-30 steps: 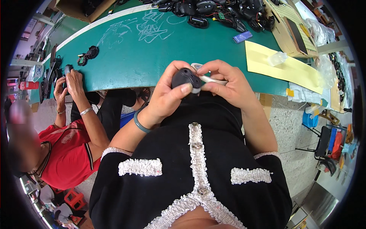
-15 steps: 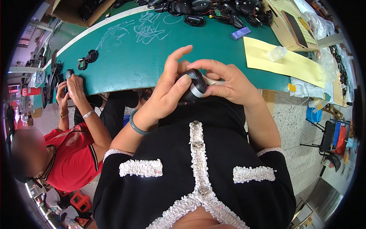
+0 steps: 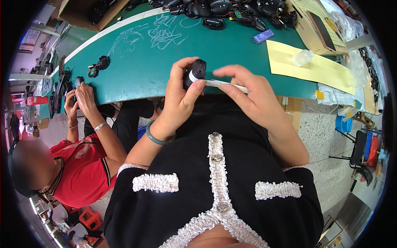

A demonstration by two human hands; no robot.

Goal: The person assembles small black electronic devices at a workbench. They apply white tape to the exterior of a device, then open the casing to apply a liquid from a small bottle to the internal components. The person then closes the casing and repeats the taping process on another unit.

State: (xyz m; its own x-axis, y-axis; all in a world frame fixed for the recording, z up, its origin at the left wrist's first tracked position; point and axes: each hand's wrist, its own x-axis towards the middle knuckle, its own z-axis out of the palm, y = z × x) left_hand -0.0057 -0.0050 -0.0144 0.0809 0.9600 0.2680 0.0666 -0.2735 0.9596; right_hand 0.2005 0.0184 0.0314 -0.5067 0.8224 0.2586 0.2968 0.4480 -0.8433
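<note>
Red-shirted co-worker [image 3: 84, 175] sits at far left. Just above the frame's centre, my left hand [image 3: 181, 93] is wrapped around a black device [image 3: 199, 71] and touches a white strip [image 3: 213, 83]; the strip runs rightward into my right hand [image 3: 257, 94], which holds it. Upper right, a bottle [image 3: 303, 58] rests on yellow paper [image 3: 282, 63].

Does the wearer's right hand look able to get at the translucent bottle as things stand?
Probably yes: nothing visible stands between the right hand and the translucent bottle on the yellow sheet, though the white strip in that hand may hamper grasping.
</note>
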